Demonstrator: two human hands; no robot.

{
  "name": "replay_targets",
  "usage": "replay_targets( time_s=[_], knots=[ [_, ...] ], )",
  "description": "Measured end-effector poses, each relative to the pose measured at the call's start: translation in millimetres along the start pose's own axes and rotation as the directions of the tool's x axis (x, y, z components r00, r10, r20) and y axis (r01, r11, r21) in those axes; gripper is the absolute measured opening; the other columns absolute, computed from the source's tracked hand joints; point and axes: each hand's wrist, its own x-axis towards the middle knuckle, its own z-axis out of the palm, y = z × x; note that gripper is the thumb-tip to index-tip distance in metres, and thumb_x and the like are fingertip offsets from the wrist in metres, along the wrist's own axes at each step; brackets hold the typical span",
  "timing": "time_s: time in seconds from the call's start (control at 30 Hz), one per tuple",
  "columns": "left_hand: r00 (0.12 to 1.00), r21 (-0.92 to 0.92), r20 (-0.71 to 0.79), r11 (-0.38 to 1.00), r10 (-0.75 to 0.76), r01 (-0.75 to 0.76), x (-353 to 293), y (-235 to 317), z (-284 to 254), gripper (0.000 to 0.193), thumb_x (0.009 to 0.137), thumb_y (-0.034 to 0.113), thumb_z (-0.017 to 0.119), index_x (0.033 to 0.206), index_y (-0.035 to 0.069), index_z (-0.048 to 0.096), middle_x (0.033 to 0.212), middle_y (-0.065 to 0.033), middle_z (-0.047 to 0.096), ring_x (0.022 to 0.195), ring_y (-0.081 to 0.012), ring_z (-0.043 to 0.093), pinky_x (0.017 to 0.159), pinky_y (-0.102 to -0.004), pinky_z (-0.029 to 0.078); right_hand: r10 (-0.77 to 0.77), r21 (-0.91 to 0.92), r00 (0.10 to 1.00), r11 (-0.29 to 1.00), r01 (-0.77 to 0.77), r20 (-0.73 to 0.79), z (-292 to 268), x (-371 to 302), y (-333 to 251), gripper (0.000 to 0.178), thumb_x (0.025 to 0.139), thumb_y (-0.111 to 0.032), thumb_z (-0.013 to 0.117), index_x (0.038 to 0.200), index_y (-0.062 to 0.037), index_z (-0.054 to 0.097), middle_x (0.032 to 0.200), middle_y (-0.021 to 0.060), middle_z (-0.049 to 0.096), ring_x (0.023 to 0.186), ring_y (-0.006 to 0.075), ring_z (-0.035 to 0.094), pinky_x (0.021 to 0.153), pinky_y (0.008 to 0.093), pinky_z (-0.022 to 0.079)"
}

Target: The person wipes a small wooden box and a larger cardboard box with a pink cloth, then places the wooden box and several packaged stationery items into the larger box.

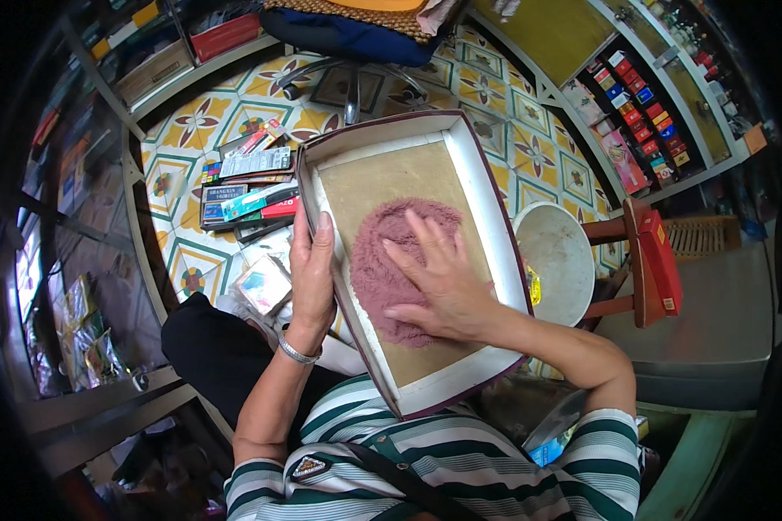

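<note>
A shallow, white-sided box (481, 227) with a maroon outer edge tilts across my lap. On its tan bottom lies a fuzzy mauve cloth (375, 260), rumpled and roughly round. My left hand (312, 271) grips the box's left wall, thumb up along the side; a silver watch or bracelet (299, 348) circles that wrist. My right hand (443, 291) rests on the cloth with its fingers spread, slightly smeared by motion. Whether any cloth is pinched under the palm is hidden.
Stacked small cartons and packets (248, 187) lie on the tiled floor to the left. A round white basin (554, 253) stands right of the box, beside a red-brown wooden stool (636, 260). Glass cabinets (652, 113) line both sides. A wheeled chair (353, 91) stands ahead.
</note>
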Motion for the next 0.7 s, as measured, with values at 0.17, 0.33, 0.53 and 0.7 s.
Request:
replay_targets(
  time_s=[0.17,0.33,0.53,0.7],
  knots=[
    [0.997,0.138,0.015,0.988,0.076,-0.077,-3.7,11.4,5.1,0.051,0.103,0.029,0.053,0.145,0.003,0.039,0.129,-0.0079,0.056,0.116,-0.0147,0.053,0.100,-0.0293,0.042,-0.197,-0.028,0.970,0.980,0.195,-0.141,35.0,15.9,5.0,0.071,0.079,-0.023,0.075,0.141,-0.0061,0.044,0.151,0.0261,0.033,0.140,0.0479,0.031,0.112,0.0576,0.029],
    [0.999,0.153,0.035,0.988,0.010,-0.015,-4.6,18.8,0.5,0.074,0.086,0.004,0.054,0.154,0.000,0.025,0.136,-0.0129,0.052,0.117,-0.0159,0.053,0.101,-0.0281,0.042,0.085,-0.086,0.930,0.989,-0.124,-0.358,9.0,61.4,44.0,0.045,0.080,-0.010,0.066,0.119,0.0045,0.051,0.128,0.0268,0.044,0.109,0.0454,0.050,0.092,0.0519,0.044],
    [0.995,0.264,0.089,0.962,0.044,-0.067,-2.2,26.7,7.4,0.094,0.064,-0.006,0.046,0.155,-0.002,0.021,0.144,-0.0167,0.045,0.127,-0.0219,0.049,0.108,-0.0274,0.035,0.340,0.005,0.828,0.926,-0.377,-0.446,0.1,112.3,64.3,0.034,0.086,-0.022,0.063,0.110,0.0015,0.063,0.120,0.0260,0.050,0.106,0.0442,0.050,0.090,0.0524,0.044],
    [0.994,0.324,0.096,0.943,0.050,-0.078,-1.7,24.6,6.5,0.095,0.063,-0.005,0.047,0.154,-0.004,0.022,0.145,-0.0180,0.044,0.130,-0.0218,0.047,0.109,-0.0267,0.034,0.224,0.024,0.879,0.971,-0.236,-0.420,10.5,133.0,2.2,0.027,0.080,-0.024,0.064,0.099,-0.0052,0.070,0.106,0.0160,0.051,0.100,0.0325,0.049,0.086,0.0459,0.042]
  ],
)
